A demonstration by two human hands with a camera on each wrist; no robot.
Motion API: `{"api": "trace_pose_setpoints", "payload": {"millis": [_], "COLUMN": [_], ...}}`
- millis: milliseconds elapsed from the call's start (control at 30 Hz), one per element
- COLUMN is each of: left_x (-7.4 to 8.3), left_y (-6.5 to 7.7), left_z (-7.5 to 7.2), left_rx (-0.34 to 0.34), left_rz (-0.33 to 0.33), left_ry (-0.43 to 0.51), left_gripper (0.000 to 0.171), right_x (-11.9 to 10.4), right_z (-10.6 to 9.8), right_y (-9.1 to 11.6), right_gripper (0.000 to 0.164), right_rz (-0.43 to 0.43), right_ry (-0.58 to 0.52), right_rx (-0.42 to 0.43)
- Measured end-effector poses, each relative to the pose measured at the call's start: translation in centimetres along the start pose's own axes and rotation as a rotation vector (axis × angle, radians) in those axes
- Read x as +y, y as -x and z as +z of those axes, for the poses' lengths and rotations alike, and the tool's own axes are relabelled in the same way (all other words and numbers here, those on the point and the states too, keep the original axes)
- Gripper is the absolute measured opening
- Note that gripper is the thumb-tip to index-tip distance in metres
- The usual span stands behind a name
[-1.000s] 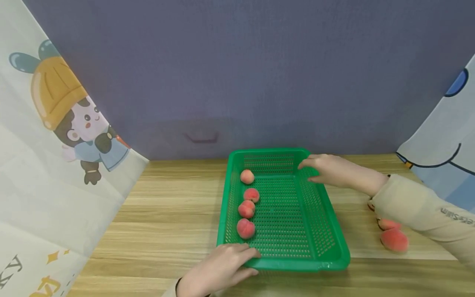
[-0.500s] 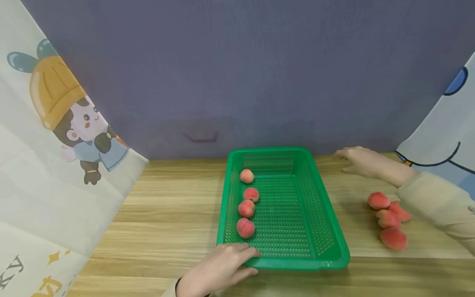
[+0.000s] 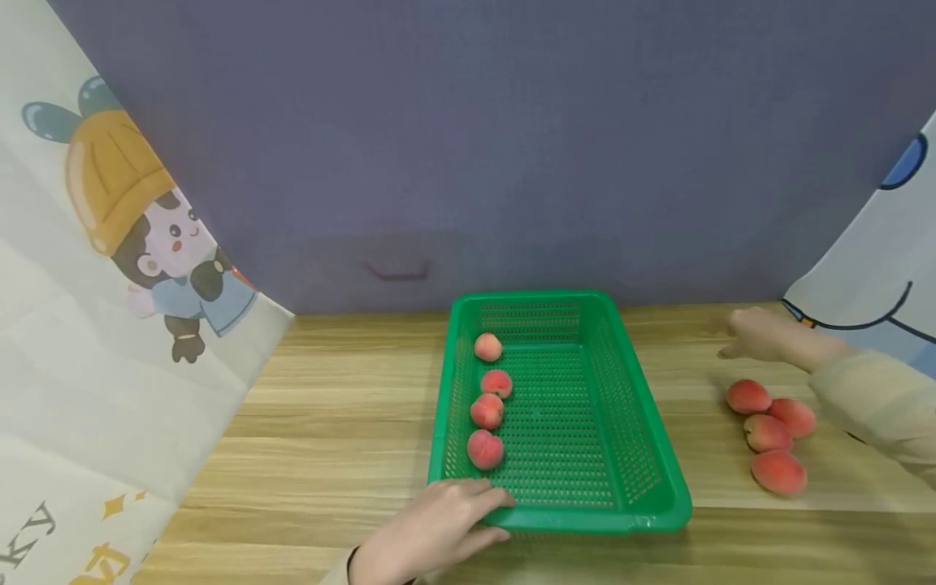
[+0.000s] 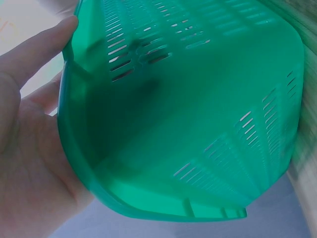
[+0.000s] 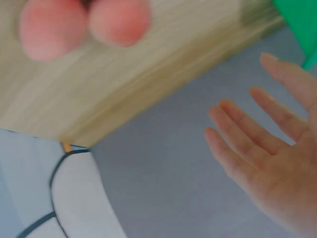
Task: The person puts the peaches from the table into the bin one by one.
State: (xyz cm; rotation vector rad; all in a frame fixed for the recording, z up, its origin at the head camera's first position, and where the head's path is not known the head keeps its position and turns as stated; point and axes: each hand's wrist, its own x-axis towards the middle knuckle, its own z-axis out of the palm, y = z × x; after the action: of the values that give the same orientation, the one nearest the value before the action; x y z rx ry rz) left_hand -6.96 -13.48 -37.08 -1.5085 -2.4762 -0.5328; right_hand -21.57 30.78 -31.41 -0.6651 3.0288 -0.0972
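A green perforated plastic basket [image 3: 678, 479] stands on the wooden table, with several pinkish-red peaches [image 3: 486, 449] in a rough row along its left side. My left hand [image 3: 439, 520] grips the basket's near rim at the left corner, fingers over the edge and thumb outside; the left wrist view shows this hand [image 4: 39, 158] at the rim. To the right of the basket, my right hand [image 3: 760, 335] is above the table's back part, slightly blurred. Its fingers are spread and hold nothing in the right wrist view. Just in front of it lies a cluster of several peaches [image 3: 769, 433].
Behind the table rises a grey-blue panel [image 3: 468, 146]. A white cartoon-printed sheet [image 3: 88, 341] borders the left side, and another printed sheet [image 3: 870, 276] the right. Bare wood [image 3: 322, 439] shows left of the basket.
My right hand has moved right, from over the basket's far right corner to behind the loose peaches, uncovering them. The left hand and basket have stayed in place.
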Motion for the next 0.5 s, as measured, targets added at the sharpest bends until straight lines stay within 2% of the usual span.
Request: {"api": "trace_pose_setpoints", "payload": {"millis": [167, 500], "left_x": [0.0, 0.1], "left_y": [0.0, 0.1], "left_z": [0.0, 0.0], "left_rx": [-0.005, -0.005], "left_rz": [0.001, -0.001], "left_ry": [-0.002, -0.026], "left_gripper": [0.020, 0.021], "right_x": [1.4, 2.7], "right_z": [0.9, 2.5], "right_y": [0.5, 1.0], "right_gripper": [0.034, 0.044], "right_rz": [0.008, 0.084], "right_ry": [0.025, -0.113], "right_rx": [-0.031, -0.175]}}
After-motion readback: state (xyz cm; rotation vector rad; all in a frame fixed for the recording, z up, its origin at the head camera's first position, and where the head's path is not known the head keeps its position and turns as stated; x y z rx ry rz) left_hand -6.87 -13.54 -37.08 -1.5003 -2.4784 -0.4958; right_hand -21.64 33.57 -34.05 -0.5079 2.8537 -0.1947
